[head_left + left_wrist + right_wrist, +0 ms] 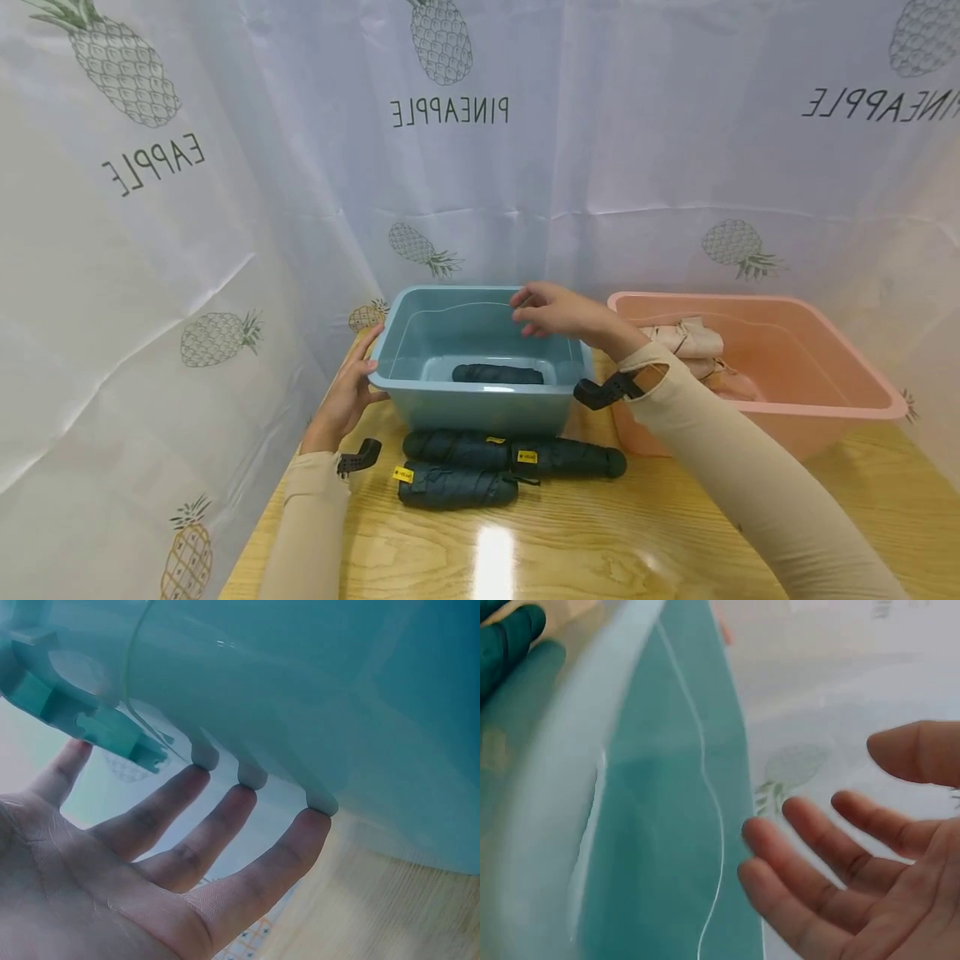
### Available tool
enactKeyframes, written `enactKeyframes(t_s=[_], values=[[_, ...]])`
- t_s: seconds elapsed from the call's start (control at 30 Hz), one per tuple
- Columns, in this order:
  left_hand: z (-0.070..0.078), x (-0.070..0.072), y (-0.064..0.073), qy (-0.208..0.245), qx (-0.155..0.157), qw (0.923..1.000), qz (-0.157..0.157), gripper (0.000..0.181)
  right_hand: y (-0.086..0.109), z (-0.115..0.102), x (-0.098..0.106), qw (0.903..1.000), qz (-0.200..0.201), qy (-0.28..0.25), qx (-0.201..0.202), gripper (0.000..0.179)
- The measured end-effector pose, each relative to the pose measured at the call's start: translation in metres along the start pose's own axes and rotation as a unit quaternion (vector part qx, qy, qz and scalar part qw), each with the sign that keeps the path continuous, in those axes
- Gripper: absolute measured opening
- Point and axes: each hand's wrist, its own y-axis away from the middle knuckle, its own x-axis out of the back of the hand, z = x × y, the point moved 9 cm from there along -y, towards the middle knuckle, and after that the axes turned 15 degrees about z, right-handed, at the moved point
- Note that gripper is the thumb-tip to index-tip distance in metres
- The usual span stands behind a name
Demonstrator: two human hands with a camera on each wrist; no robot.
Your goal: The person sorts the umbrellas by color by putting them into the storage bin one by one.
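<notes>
A blue plastic bin (480, 408) stands on the table with one dark folded umbrella (498, 374) lying on its floor. My left hand (348, 392) is at the bin's left side; in the left wrist view its outstretched fingertips (319, 821) touch the outer wall. Over the bin's right part hovers my right hand (558, 312), holding nothing, its fingers loosely bent and apart, as the right wrist view also shows. In front of the bin lie three more dark folded umbrellas: one at back left (453, 450), one at back right (573, 458), one nearer (457, 487). Yellow tags hang on them.
A pink bin (817, 408) stands to the right of the blue one, with rolled beige cloth-like bundles (686, 340) at its left end. Behind and to the left hangs a white pineapple-print curtain (637, 167). Everything stands on a wooden table (600, 542).
</notes>
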Motion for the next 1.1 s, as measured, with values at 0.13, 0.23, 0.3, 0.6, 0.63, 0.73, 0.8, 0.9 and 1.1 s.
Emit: enactKeyframes(t_s=[0.13, 0.23, 0.3, 0.6, 0.63, 0.73, 0.8, 0.9, 1.1], values=[[0.000, 0.000, -0.001, -0.002, 0.002, 1.0000, -0.001, 0.066, 0.024, -0.003, 0.004, 0.9967, 0.019, -0.030, 0.072, 0.034], [-0.002, 0.001, -0.002, -0.001, 0.004, 1.0000, 0.000, 0.065, 0.044, 0.000, 0.008, 0.9916, 0.033, -0.055, 0.113, 0.031], [-0.002, 0.001, -0.002, 0.001, 0.005, 1.0000, 0.000, 0.065, 0.058, 0.003, 0.010, 0.9862, 0.036, -0.085, 0.137, 0.028], [-0.003, 0.003, -0.003, 0.010, -0.005, 0.9999, -0.011, 0.066, 0.129, 0.022, 0.015, 0.9488, 0.003, -0.200, 0.245, 0.026], [-0.003, 0.003, -0.003, 0.011, -0.007, 0.9998, -0.013, 0.065, 0.134, 0.026, 0.014, 0.9478, 0.004, -0.201, 0.248, 0.027], [-0.003, 0.002, -0.003, 0.008, -0.009, 0.9998, -0.016, 0.064, 0.146, 0.044, 0.008, 0.9507, -0.002, -0.198, 0.238, 0.027], [-0.004, 0.002, -0.002, 0.005, -0.007, 0.9998, -0.017, 0.065, 0.151, 0.058, 0.003, 0.9570, -0.002, -0.183, 0.225, 0.026], [-0.005, 0.001, -0.002, 0.002, -0.005, 0.9998, -0.017, 0.065, 0.156, 0.081, -0.003, 0.9671, 0.013, -0.159, 0.198, 0.023], [-0.004, 0.002, -0.002, -0.001, -0.007, 0.9999, -0.014, 0.066, 0.154, 0.110, -0.009, 0.9797, 0.066, -0.067, 0.177, 0.020]])
